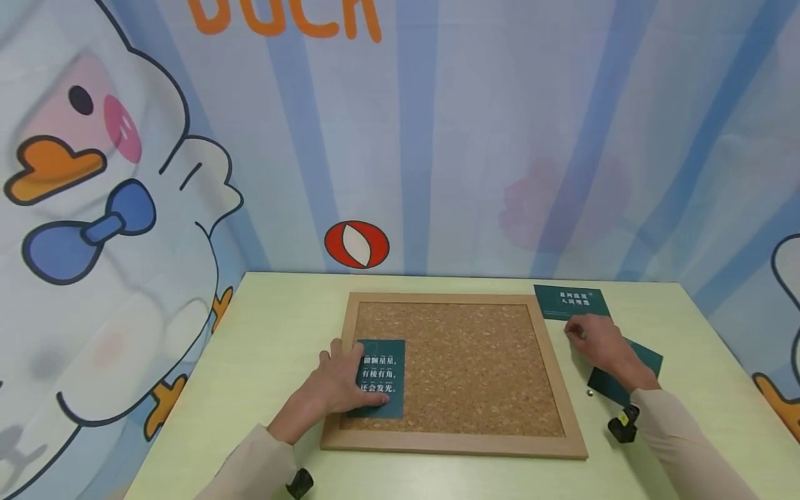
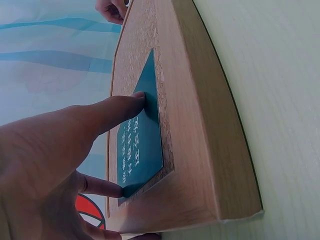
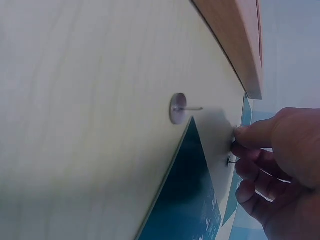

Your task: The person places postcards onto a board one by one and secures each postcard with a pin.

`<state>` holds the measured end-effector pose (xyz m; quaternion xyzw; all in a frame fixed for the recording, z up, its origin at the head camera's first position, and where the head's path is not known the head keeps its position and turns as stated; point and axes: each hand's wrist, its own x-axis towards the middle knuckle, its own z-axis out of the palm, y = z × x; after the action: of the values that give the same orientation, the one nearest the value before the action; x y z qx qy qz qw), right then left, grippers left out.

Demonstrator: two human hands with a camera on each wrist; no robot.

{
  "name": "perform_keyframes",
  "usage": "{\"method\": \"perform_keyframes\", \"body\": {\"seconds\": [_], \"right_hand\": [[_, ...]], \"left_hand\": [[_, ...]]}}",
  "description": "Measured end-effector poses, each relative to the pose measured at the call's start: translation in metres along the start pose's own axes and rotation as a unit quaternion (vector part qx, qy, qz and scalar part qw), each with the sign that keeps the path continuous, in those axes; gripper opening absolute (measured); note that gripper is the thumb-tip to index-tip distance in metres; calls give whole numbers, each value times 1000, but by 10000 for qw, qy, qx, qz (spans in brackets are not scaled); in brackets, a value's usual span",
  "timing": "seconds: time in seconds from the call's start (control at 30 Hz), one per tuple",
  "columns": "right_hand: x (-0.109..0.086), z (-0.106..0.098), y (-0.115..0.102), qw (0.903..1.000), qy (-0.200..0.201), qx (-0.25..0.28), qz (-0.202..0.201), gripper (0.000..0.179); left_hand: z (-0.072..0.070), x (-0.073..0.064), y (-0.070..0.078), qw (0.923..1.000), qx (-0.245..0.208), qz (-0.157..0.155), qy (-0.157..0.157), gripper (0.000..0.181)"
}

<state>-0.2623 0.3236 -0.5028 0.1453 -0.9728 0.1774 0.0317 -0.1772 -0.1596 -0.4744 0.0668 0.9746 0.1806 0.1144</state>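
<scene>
My left hand (image 1: 337,378) lies spread over a dark green card (image 1: 390,368) with white writing, at the left of the framed cork board (image 1: 475,368). Its thumb presses on the card's face, and a fingertip rests by one corner, as the left wrist view shows. To the right of the board, my right hand (image 1: 596,340) is low over the table with thumb and index finger pinched together at a thumbtack, mostly hidden by the fingertips. Another thumbtack (image 3: 178,109) lies point up on the table, close to a green card's corner.
One green card (image 1: 571,300) with white writing lies at the board's far right corner. Another green card (image 1: 646,357) is partly under the right wrist in the head view. A further thumbtack (image 3: 231,161) shows near the right fingers. A printed curtain (image 1: 469,139) hangs behind the table.
</scene>
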Motion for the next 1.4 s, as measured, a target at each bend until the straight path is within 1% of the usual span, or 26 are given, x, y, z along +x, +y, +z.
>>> {"method": "perform_keyframes", "body": {"seconds": [0.13, 0.3, 0.4, 0.63, 0.73, 0.93, 1.07, 1.13, 1.27, 1.4], "right_hand": [[1, -1, -1, 9999, 34, 141, -5, 11], [6, -6, -12, 9984, 274, 281, -402, 10], [12, -10, -26, 9971, 340, 398, -552, 8], [32, -12, -69, 9963, -25, 783, -345, 9], [39, -7, -87, 9962, -56, 771, -411, 7], [54, 3, -124, 9929, -45, 809, -866, 7], [62, 11, -149, 9900, -259, 899, -1051, 8], [64, 17, -161, 9884, -394, 965, -1104, 8], [67, 31, -181, 9842, -592, 1002, -1335, 9], [70, 42, -198, 9825, -720, 899, -1463, 9]], "left_hand": [[-1, 0, 0, 9999, -144, 46, -23, 108], [-1, 0, -1, 9998, -197, 22, -38, 109], [-1, 1, -1, 9998, -193, -4, -37, 109], [2, 3, -3, 9998, -197, 1, -36, 110], [1, 2, -3, 9997, -226, 10, -33, 110], [0, 0, -3, 9997, -226, 3, -16, 109], [0, 0, -4, 9997, -239, 16, -10, 109], [0, 0, -4, 9997, -241, 26, -7, 109], [0, 0, -4, 9997, -241, 28, -3, 109], [-1, 0, -4, 9996, -269, 17, -5, 108]]}}
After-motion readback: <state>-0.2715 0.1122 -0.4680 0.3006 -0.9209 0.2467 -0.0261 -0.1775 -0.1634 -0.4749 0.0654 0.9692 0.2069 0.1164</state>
